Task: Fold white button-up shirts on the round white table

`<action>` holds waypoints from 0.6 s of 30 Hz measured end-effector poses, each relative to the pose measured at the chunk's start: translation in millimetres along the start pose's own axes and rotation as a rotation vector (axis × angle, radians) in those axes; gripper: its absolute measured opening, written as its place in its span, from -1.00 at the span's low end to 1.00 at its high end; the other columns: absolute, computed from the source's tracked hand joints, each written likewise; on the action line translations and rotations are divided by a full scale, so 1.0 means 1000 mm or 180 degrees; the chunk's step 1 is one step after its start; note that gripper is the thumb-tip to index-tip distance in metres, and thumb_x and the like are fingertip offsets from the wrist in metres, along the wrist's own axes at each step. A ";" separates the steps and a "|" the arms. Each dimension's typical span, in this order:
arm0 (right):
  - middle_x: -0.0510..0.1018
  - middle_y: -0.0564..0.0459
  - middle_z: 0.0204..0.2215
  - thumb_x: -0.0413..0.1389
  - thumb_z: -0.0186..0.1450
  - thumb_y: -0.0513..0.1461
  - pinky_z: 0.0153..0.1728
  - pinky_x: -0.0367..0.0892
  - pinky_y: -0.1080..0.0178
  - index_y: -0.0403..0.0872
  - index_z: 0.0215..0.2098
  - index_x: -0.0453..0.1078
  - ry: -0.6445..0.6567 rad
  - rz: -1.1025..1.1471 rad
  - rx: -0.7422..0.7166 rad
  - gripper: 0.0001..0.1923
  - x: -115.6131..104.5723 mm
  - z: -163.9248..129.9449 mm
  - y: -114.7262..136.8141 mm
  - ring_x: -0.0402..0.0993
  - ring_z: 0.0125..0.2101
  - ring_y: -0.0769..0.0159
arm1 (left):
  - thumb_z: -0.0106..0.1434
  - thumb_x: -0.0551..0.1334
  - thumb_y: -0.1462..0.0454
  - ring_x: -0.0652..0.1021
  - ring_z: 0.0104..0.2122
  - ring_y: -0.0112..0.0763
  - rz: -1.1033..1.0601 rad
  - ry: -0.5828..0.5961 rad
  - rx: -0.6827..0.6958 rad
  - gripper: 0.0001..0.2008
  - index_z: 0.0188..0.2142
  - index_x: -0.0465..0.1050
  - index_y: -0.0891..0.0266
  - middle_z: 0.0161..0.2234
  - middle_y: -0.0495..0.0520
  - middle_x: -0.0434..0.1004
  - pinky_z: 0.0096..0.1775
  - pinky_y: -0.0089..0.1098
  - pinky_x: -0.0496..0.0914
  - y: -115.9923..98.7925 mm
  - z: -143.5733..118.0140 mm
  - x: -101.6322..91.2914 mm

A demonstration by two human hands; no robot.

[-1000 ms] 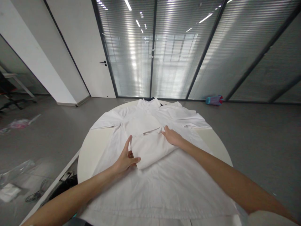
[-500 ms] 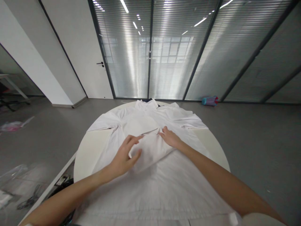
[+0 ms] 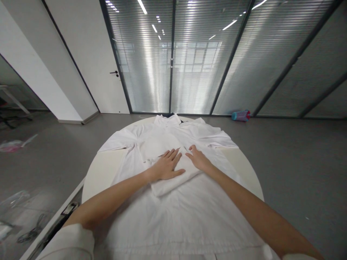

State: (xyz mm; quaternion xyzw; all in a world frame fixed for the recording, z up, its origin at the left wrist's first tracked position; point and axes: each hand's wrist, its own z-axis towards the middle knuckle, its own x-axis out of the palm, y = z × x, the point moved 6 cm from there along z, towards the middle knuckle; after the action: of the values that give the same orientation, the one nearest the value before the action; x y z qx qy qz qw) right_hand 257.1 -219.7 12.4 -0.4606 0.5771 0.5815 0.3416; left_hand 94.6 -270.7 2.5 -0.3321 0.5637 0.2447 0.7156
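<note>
A white short-sleeved shirt (image 3: 200,216) lies spread over a round table (image 3: 101,169), its collar at the far side and its sleeves out to both sides. My left hand (image 3: 166,166) rests flat on the middle of the shirt, fingers stretched and thumb apart. Just to its right, my right hand (image 3: 199,159) has bent fingers closed on a bit of the shirt's fabric; the fingertips are small and partly hidden. Below both hands runs a loose, folded edge of white cloth, slanting up to the right. Small dark gaps show in the fabric by the fingertips.
Behind the table stand glass panels with blinds (image 3: 195,72) and a white door (image 3: 89,54). A blue and pink basket (image 3: 240,115) lies on the floor at the wall. Cables (image 3: 34,229) and clear plastic (image 3: 16,200) are on the floor at left.
My left hand has moved right and forward and flattened onto the shirt; before, its fingers were curved over the fabric. The right hand has stayed nearly in place at the cloth.
</note>
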 end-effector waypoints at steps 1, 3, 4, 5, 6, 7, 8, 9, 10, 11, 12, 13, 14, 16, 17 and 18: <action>0.59 -0.19 -0.17 -0.09 0.48 -0.04 -0.22 0.27 0.20 -0.07 0.12 0.16 -0.0040 -0.0094 0.0025 -0.63 -0.005 -0.004 -0.004 0.55 -0.12 0.01 | 0.38 -0.10 -0.20 0.00 0.40 0.02 0.0059 0.0003 0.0002 -0.16 0.39 -0.02 0.38 0.42 0.37 -0.12 0.33 -0.04 -0.04 0.000 -0.001 0.000; 0.60 -0.19 -0.19 -0.15 0.49 -0.01 -0.23 0.27 0.18 -0.04 0.15 0.16 -0.0077 -0.0251 0.0075 -0.60 -0.014 -0.016 -0.011 0.56 -0.13 -0.02 | 0.38 -0.12 -0.21 0.02 0.39 0.00 0.0163 0.0048 -0.0002 -0.16 0.39 -0.01 0.37 0.42 0.36 -0.12 0.33 -0.07 -0.02 -0.001 -0.001 -0.002; 0.60 -0.17 -0.19 -0.17 0.49 -0.01 -0.23 0.27 0.18 -0.03 0.16 0.17 -0.0069 -0.0294 0.0071 -0.60 -0.018 -0.023 -0.014 0.57 -0.14 -0.02 | 0.37 -0.11 -0.21 0.05 0.38 0.01 0.0212 0.0072 -0.0008 -0.16 0.38 0.01 0.36 0.42 0.37 -0.10 0.32 -0.07 -0.01 -0.002 0.000 -0.005; 0.61 -0.16 -0.20 -0.17 0.50 -0.02 -0.23 0.26 0.18 -0.02 0.17 0.17 -0.0047 -0.0322 0.0043 -0.61 -0.020 -0.029 -0.015 0.57 -0.14 -0.01 | 0.36 -0.10 -0.23 0.08 0.38 0.04 0.0263 0.0076 -0.0023 -0.15 0.37 0.06 0.36 0.41 0.38 -0.08 0.31 -0.06 0.01 -0.004 0.003 -0.008; 0.61 -0.13 -0.20 -0.15 0.50 -0.04 -0.24 0.26 0.20 -0.02 0.17 0.18 -0.0009 -0.0353 0.0004 -0.63 -0.021 -0.035 -0.016 0.57 -0.14 0.00 | 0.34 -0.09 -0.25 0.10 0.37 0.06 0.0319 0.0047 -0.0041 -0.14 0.34 0.11 0.36 0.40 0.39 -0.05 0.31 -0.03 0.02 -0.007 0.007 -0.011; 0.62 -0.11 -0.21 -0.14 0.49 -0.07 -0.25 0.26 0.21 -0.01 0.17 0.18 0.0032 -0.0397 -0.0034 -0.64 -0.021 -0.039 -0.017 0.57 -0.15 0.01 | 0.33 -0.07 -0.25 0.11 0.36 0.08 0.0379 -0.0020 -0.0042 -0.15 0.32 0.16 0.37 0.39 0.40 -0.02 0.31 -0.01 0.01 -0.010 0.011 -0.015; 0.62 -0.10 -0.23 -0.12 0.49 -0.08 -0.26 0.26 0.22 -0.01 0.18 0.18 0.0051 -0.0448 -0.0082 -0.65 -0.019 -0.043 -0.016 0.58 -0.16 0.03 | 0.34 -0.06 -0.23 0.09 0.37 0.08 0.0439 -0.0114 -0.0009 -0.18 0.30 0.20 0.38 0.39 0.40 -0.01 0.32 0.00 -0.02 -0.015 0.017 -0.019; 0.63 -0.09 -0.23 -0.12 0.49 -0.10 -0.27 0.26 0.22 -0.01 0.19 0.17 0.0049 -0.0497 -0.0137 -0.65 -0.017 -0.046 -0.016 0.58 -0.17 0.04 | 0.37 -0.06 -0.19 0.07 0.38 0.05 0.0488 -0.0207 0.0053 -0.22 0.29 0.21 0.39 0.39 0.40 -0.01 0.33 -0.01 -0.06 -0.019 0.023 -0.021; 0.63 -0.09 -0.23 -0.11 0.50 -0.12 -0.28 0.26 0.23 -0.02 0.20 0.16 0.0028 -0.0536 -0.0206 -0.65 -0.014 -0.048 -0.015 0.59 -0.17 0.05 | 0.40 -0.07 -0.14 0.05 0.39 0.01 0.0511 -0.0268 0.0122 -0.26 0.29 0.21 0.40 0.39 0.39 -0.01 0.34 -0.03 -0.10 -0.023 0.029 -0.021; 0.63 -0.09 -0.23 -0.11 0.50 -0.13 -0.29 0.26 0.23 -0.03 0.21 0.16 -0.0001 -0.0571 -0.0263 -0.65 -0.011 -0.050 -0.014 0.59 -0.17 0.05 | 0.42 -0.09 -0.10 0.05 0.39 -0.04 0.0499 -0.0263 0.0187 -0.29 0.30 0.20 0.41 0.39 0.38 0.01 0.35 -0.06 -0.12 -0.026 0.035 -0.019; 0.63 -0.10 -0.23 -0.11 0.50 -0.14 -0.29 0.27 0.24 -0.04 0.20 0.16 -0.0047 -0.0606 -0.0327 -0.65 -0.008 -0.051 -0.013 0.59 -0.18 0.06 | 0.44 -0.11 -0.07 0.06 0.39 -0.08 0.0455 -0.0192 0.0231 -0.30 0.31 0.17 0.41 0.38 0.37 0.05 0.35 -0.07 -0.11 -0.027 0.041 -0.015; 0.63 -0.11 -0.24 -0.11 0.50 -0.15 -0.30 0.27 0.24 -0.06 0.20 0.18 -0.0101 -0.0647 -0.0391 -0.65 -0.006 -0.052 -0.013 0.59 -0.18 0.06 | 0.44 -0.12 -0.08 0.09 0.38 -0.09 0.0390 -0.0081 0.0243 -0.29 0.32 0.15 0.41 0.37 0.37 0.08 0.34 -0.07 -0.09 -0.026 0.045 -0.009; 0.63 -0.12 -0.24 -0.11 0.50 -0.15 -0.30 0.28 0.24 -0.07 0.18 0.19 -0.0149 -0.0703 -0.0439 -0.66 -0.004 -0.053 -0.012 0.59 -0.19 0.06 | 0.43 -0.12 -0.11 0.11 0.37 -0.08 0.0318 0.0038 0.0227 -0.26 0.34 0.12 0.41 0.36 0.37 0.10 0.34 -0.05 -0.06 -0.024 0.049 -0.003; 0.63 -0.12 -0.27 -0.11 0.50 -0.15 -0.31 0.29 0.22 -0.07 0.15 0.24 -0.0201 -0.0838 -0.0493 -0.68 0.001 -0.053 -0.013 0.60 -0.23 0.05 | 0.40 -0.11 -0.17 0.11 0.37 -0.05 0.0179 0.0190 0.0201 -0.21 0.35 0.09 0.41 0.36 0.38 0.08 0.32 -0.02 -0.03 -0.019 0.054 0.006; 0.63 -0.12 -0.30 -0.12 0.50 -0.15 -0.32 0.29 0.21 -0.06 0.15 0.26 -0.0209 -0.0885 -0.0517 -0.68 0.002 -0.053 -0.014 0.60 -0.26 0.04 | 0.39 -0.09 -0.18 0.10 0.38 -0.05 0.0117 0.0211 0.0204 -0.19 0.35 0.09 0.41 0.37 0.38 0.07 0.33 -0.01 -0.03 -0.017 0.055 0.008; 0.63 -0.11 -0.32 -0.12 0.50 -0.16 -0.32 0.30 0.21 -0.05 0.14 0.27 -0.0205 -0.0897 -0.0539 -0.68 0.003 -0.053 -0.014 0.60 -0.28 0.04 | 0.39 -0.08 -0.18 0.09 0.38 -0.05 0.0056 0.0198 0.0197 -0.19 0.35 0.09 0.41 0.37 0.38 0.06 0.33 -0.01 -0.04 -0.015 0.055 0.008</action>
State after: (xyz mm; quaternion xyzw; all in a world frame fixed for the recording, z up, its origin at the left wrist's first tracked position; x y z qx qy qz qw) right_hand 276.8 -271.0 9.4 -0.5451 0.4445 0.5889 0.3981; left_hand 142.8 -240.0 5.8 -0.3123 0.5960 0.2230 0.7054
